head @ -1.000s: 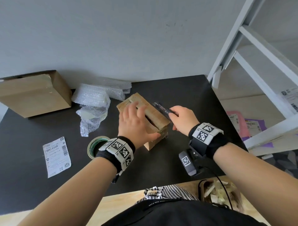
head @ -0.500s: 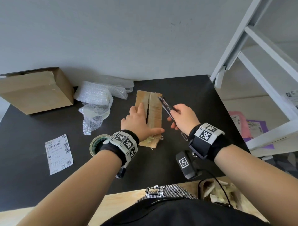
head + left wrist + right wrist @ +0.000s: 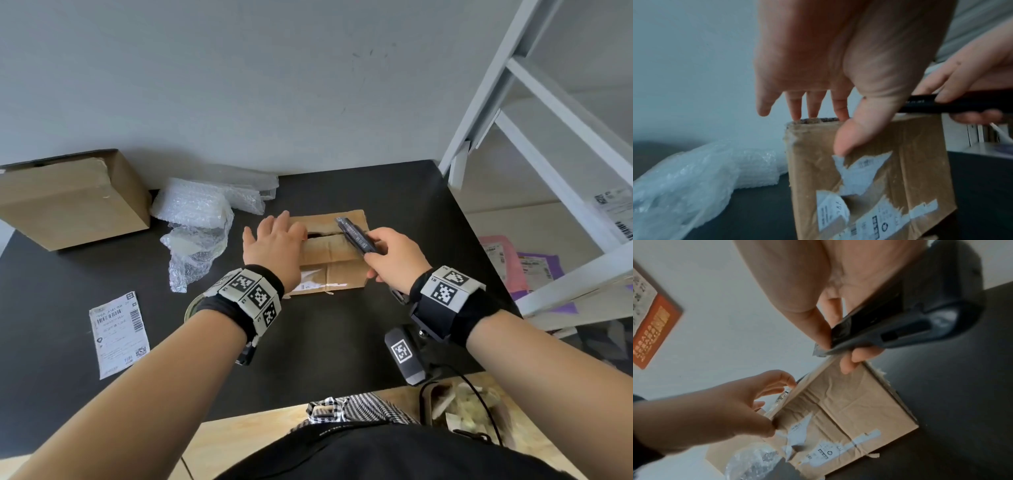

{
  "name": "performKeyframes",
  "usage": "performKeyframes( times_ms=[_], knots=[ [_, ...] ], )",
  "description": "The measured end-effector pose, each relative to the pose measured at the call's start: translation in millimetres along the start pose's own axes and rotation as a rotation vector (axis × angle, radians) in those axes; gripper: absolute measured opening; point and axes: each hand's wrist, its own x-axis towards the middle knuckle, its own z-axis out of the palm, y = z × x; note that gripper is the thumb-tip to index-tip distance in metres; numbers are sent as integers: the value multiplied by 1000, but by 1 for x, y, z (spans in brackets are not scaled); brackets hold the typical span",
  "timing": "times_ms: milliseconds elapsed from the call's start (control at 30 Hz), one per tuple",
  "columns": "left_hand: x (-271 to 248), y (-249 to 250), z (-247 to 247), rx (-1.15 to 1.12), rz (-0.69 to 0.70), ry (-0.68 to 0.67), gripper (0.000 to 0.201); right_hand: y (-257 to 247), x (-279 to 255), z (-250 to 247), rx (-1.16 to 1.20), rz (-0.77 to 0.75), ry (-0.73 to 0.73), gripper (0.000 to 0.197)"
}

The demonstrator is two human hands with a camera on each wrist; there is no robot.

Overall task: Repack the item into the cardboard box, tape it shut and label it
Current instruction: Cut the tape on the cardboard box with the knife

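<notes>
I hold the cardboard box down and grip a black box cutter.

My left hand lies flat, fingers straight, on the box's left end. My right hand curls around the cutter over the right end, by the open slit.
</notes>
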Motion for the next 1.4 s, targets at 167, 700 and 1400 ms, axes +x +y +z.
performKeyframes(
  times_ms=[167, 700, 1400],
  knots=[
    [1, 10, 5, 14, 111, 143, 48, 11, -7, -7, 185, 62, -10, 35],
    [10, 62, 2, -193, 13, 15, 61, 37, -22, -28, 0, 57, 55, 19],
    [6, 67, 0, -168, 57, -11, 30, 15, -18, -38, -262, 21, 18, 23]
  ],
)
